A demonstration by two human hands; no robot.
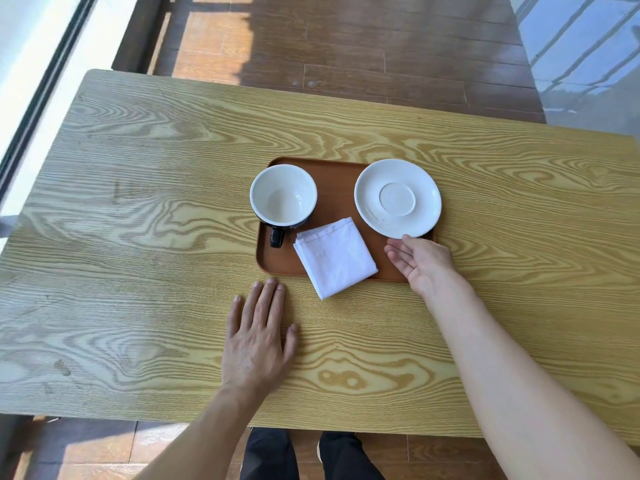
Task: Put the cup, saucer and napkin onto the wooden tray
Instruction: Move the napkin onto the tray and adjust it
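A brown wooden tray [334, 188] lies mid-table. On its left part stands a cup [283, 195], white inside and dark outside, its handle toward me. A folded white napkin [335, 258] lies on the tray's near side, one corner hanging over the front rim. A white saucer [397, 198] covers the tray's right end. My right hand [420, 263] is palm up at the saucer's near rim, fingertips touching its edge, fingers apart. My left hand [258, 336] rests flat on the table, just in front of the tray's near left corner.
The light wood-grain table [138, 202] spreads wide on all sides of the tray. A window frame runs along the left, dark plank floor lies beyond the far edge, and my legs show below the near edge.
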